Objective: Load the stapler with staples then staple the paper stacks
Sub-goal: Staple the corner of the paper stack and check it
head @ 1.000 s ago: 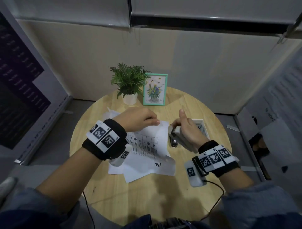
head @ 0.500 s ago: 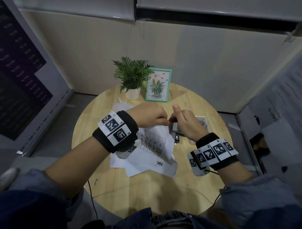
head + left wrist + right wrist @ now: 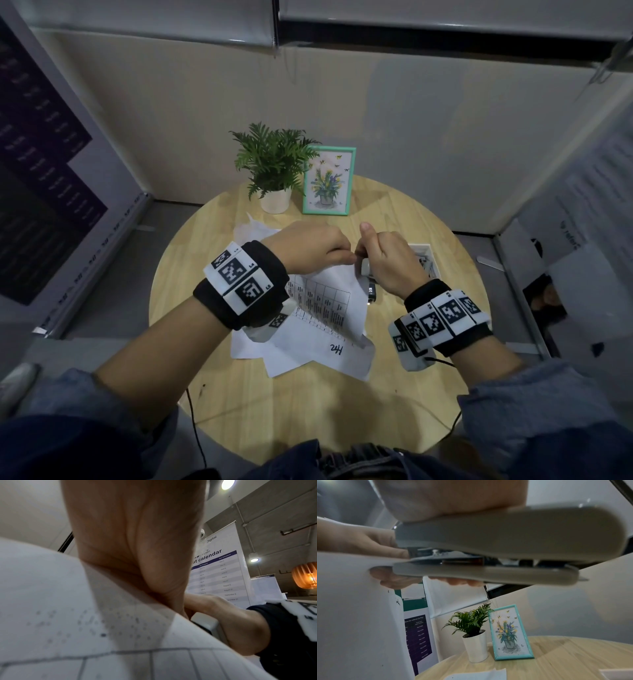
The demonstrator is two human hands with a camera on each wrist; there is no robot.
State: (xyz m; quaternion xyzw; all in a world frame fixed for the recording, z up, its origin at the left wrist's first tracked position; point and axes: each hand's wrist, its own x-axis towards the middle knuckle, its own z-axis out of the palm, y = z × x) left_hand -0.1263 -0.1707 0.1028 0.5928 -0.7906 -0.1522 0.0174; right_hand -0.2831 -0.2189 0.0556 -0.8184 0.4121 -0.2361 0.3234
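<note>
My left hand (image 3: 308, 246) pinches the top corner of a printed paper stack (image 3: 325, 301) and holds it lifted above the table. My right hand (image 3: 390, 260) grips a grey stapler (image 3: 366, 267), thumb up. In the right wrist view the stapler (image 3: 505, 536) lies level with the paper corner (image 3: 368, 563) slid between its jaws, and left fingertips (image 3: 397, 553) hold the sheet right beside its mouth. In the left wrist view the paper (image 3: 85, 628) fills the lower frame, with the right hand (image 3: 236, 626) and the stapler (image 3: 205, 623) behind it. More sheets (image 3: 308, 356) lie flat beneath.
A round wooden table (image 3: 308, 411) carries a potted plant (image 3: 274, 171) and a teal picture frame (image 3: 329, 181) at its far edge. A white tray (image 3: 428, 260) with small items sits right of my right hand. Panels and posters stand on both sides.
Both hands have come together: the left lifted the paper's corner off the table and the right brought the stapler leftward onto that corner.
</note>
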